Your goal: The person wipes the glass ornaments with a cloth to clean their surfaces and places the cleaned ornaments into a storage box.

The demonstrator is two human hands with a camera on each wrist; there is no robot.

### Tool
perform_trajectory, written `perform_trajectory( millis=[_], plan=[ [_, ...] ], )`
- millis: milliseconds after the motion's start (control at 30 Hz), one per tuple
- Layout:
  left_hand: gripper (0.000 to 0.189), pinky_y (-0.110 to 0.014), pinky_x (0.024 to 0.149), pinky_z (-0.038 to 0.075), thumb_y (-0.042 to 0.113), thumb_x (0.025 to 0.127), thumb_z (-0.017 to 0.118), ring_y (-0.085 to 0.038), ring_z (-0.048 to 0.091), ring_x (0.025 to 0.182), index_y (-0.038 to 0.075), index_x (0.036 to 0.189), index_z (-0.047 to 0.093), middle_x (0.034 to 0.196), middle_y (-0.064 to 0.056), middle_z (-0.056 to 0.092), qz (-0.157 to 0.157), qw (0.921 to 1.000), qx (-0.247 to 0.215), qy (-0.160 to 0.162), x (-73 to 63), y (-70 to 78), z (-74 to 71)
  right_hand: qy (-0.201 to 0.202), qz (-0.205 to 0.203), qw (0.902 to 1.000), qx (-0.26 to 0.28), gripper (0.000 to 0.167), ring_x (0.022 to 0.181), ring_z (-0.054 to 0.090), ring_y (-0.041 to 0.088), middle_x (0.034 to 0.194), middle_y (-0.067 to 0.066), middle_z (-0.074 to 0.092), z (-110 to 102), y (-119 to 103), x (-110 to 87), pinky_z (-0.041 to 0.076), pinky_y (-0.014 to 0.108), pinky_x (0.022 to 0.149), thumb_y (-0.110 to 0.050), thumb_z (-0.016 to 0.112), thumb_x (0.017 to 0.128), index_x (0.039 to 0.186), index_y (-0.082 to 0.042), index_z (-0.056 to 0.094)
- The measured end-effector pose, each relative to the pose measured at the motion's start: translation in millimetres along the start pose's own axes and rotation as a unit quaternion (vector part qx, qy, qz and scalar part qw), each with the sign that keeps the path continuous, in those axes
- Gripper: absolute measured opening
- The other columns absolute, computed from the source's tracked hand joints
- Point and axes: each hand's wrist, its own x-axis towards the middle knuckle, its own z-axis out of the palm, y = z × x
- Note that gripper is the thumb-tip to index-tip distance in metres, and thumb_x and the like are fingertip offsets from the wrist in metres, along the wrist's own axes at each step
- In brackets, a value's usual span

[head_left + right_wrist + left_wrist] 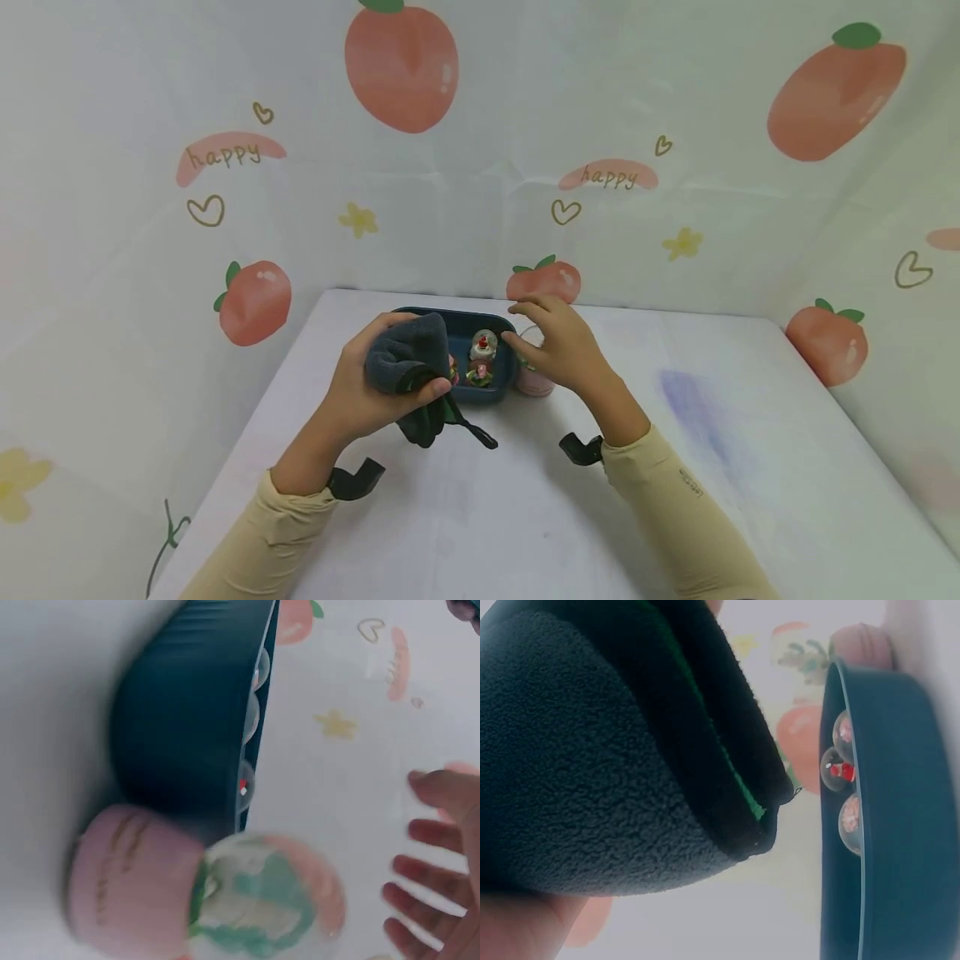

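My left hand [347,400] grips a folded dark blue-grey fleecy cloth [397,358], its thumb across the front. A thin black loop [480,433] hangs from the cloth, and green shows along its inner folds in the left wrist view. My right hand [558,346] hovers with spread fingers over a snow globe [135,881], holding nothing. That globe has a pink base and a clear dome with green and white inside. It stands just right of a dark blue bin [491,396]. Several small clear globes [483,343] sit in the bin, partly hidden by the cloth.
The bin and snow globe stand toward the back of a white-covered table [465,517]. A blue-purple smudge [697,417] marks the cover on the right. Behind the table hangs a white curtain [487,233] printed with peaches, hearts and flowers.
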Motion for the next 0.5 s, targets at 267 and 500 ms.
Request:
perform_trajectory(
  millis=[267,500],
  plan=[
    [0.072,-0.029,0.089,0.059,0.009,0.069,0.099,-0.017,0.070,0.099,0.012,0.132,0.064,0.112,-0.002,0.074,-0.002,0.9999,0.014,0.004,-0.6,-2.0,3.0,0.095,0.063,0.9819,0.151,0.063,0.126,0.061,0.034,0.143,0.013,0.061,3.0,27.3,-35.7,0.053,0.054,0.103,-0.011,0.088,0.087,0.144,-0.005,0.061],
    [0.073,-0.027,0.091,0.058,0.008,0.069,0.099,-0.017,0.070,0.100,0.011,0.132,0.064,0.113,-0.003,0.074,0.008,0.9999,0.014,0.003,-0.2,-2.5,4.8,0.028,0.184,0.9560,0.227,0.086,0.138,0.056,0.044,0.156,0.021,0.050,12.9,48.6,-59.8,0.050,0.059,0.109,-0.018,0.091,0.083,0.156,-0.008,0.045]
  ],
)
